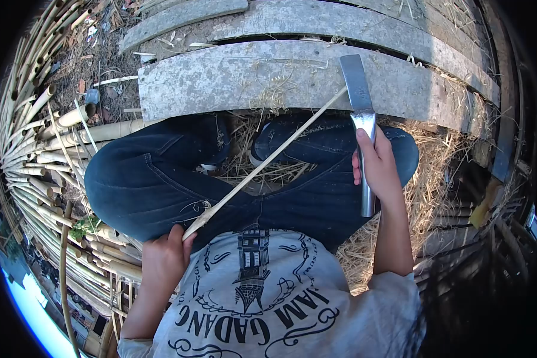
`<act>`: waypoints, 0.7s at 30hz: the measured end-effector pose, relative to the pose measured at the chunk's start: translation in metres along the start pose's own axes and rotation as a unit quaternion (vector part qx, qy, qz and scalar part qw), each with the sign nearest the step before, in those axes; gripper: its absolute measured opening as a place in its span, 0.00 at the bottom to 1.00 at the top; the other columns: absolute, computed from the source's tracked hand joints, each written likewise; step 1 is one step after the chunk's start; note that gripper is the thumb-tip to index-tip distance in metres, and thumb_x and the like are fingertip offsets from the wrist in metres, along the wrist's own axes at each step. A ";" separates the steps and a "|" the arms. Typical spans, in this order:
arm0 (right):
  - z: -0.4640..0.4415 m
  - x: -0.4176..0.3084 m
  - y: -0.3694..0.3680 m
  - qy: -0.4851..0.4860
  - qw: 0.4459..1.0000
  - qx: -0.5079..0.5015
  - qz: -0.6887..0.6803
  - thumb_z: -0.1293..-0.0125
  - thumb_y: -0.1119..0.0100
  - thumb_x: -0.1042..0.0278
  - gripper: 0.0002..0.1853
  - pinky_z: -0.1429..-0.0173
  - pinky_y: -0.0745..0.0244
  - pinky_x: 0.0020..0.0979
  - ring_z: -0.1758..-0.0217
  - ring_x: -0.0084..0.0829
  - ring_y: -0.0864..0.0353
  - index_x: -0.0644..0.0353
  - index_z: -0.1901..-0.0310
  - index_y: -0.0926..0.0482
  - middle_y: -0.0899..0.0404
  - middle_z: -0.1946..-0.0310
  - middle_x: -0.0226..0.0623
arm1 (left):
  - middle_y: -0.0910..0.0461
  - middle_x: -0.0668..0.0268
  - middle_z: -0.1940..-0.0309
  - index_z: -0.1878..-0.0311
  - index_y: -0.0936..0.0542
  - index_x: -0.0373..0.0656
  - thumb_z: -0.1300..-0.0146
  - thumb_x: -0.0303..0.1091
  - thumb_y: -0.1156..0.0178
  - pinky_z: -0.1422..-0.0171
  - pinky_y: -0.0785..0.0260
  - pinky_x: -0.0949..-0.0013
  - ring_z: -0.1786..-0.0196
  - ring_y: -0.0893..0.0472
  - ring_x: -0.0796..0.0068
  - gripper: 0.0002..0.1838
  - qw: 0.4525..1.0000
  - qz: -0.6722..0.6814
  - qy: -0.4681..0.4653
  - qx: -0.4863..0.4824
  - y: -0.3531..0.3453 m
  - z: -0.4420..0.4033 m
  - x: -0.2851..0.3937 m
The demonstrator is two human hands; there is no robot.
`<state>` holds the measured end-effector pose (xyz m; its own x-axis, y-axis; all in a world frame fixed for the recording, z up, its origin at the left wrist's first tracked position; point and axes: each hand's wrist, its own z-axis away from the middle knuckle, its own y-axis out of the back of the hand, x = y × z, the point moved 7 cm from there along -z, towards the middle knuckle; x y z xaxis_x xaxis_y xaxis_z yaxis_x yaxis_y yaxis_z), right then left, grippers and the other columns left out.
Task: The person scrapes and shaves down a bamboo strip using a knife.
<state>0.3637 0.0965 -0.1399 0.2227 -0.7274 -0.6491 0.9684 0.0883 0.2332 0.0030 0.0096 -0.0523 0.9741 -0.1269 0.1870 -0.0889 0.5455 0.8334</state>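
Observation:
My left hand (166, 256) is closed around the near end of a thin bamboo strip (268, 158), close to my left hip. The strip slants up to the right across my lap, and its far end meets the blade at the plank's near edge. In my right hand (378, 167), above my right thigh, is a broad-bladed knife (357, 83) with a shiny metal handle. Its blade points forward over a worn wooden plank (203, 83). Fine frayed fibres stick up from the strip near my left hand.
Many cut bamboo poles (45, 173) lie along the left side. Pale shavings (435, 173) heap up on the right, with a few curls on the planks. My crossed legs (137, 173) fill the space before the plank. Dark beams (501, 113) run along the right edge.

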 end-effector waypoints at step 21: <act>0.035 -0.002 -0.031 0.019 0.997 -0.071 0.013 0.24 0.52 0.56 0.15 0.83 0.34 0.22 0.86 0.17 0.30 0.62 0.54 0.29 0.31 0.82 0.28 | 0.26 0.63 0.88 0.72 0.26 0.44 0.35 0.44 0.37 0.77 0.33 0.60 0.85 0.24 0.60 0.16 0.999 -0.021 -0.023 0.042 0.001 0.003 -0.001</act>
<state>0.3289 0.0709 -0.1205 0.2501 -0.6979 -0.6711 0.9676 0.2042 0.1482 0.0017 0.0074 -0.0504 0.9669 -0.1869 0.1735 -0.0674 0.4686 0.8808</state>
